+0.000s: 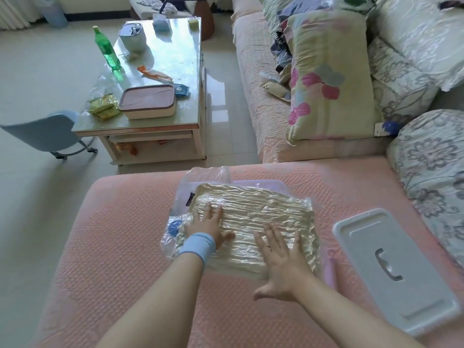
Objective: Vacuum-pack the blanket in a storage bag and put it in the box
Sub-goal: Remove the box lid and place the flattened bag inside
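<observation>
Storage bag (206,175) lies flat on pink quilted sofa seat (125,234), cream blanket (263,204) sealed inside. Film is drawn tight and ridged over the fabric, so the air looks mostly out. Blue valve (173,228) sits at the near-left corner of the bag.

Left hand (209,222), with a blue wristband, is flat on the bag near the valve, fingers straight. Right hand (281,254) is also flat with fingers spread, on the near edge. Both press; neither grips anything.

Grey plastic lid (391,267) lies just right of the bag, apart from it. A lilac edge (271,184) shows under the bag; cannot tell what it is. No open box is plainly visible.

Judgement: packing and compressing are about done. Left to do: a last press-out, then boxing and lidding.
</observation>
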The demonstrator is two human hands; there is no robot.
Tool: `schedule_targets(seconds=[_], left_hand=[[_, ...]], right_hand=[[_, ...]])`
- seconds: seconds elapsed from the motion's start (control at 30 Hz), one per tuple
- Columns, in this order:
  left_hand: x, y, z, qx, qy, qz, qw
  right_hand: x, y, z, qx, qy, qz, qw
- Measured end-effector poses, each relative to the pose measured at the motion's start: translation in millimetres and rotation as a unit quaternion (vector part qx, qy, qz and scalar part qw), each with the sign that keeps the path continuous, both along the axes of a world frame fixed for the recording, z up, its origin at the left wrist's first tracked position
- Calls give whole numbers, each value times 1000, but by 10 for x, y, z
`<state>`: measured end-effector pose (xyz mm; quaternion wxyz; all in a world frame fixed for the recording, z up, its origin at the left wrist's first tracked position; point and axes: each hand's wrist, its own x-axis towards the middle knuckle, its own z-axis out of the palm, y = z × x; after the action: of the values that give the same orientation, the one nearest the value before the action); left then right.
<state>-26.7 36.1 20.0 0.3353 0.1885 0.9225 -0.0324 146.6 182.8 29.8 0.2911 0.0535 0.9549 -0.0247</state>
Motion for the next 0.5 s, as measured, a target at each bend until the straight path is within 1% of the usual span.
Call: schedule_targets(seconds=[0.07, 0.13, 0.2, 0.27, 0.33, 0.43, 0.5], left_hand=[[108, -51, -6, 13, 32, -20, 999], [174, -118, -3, 49, 52, -71, 995], [216, -166, 33, 86, 32, -137, 986], [243, -194, 86, 103, 5, -180, 978], [236, -204, 138, 103, 19, -198, 975], [99, -213, 219, 122, 89, -194, 969], [10, -265, 225, 138, 117, -195, 964]], right_hand=[[56, 28, -48, 29, -9, -2, 1000], [-8, 23, 13, 45, 10, -8, 999], [-116, 29, 89, 66, 47, 14, 997], [-230, 47, 166, 82, 85, 35, 992], [-347, 76, 251, 90, 117, 57, 987], [-488, 110, 291, 95, 167, 93, 977], [-535, 147, 205, 98, 176, 120, 972]])
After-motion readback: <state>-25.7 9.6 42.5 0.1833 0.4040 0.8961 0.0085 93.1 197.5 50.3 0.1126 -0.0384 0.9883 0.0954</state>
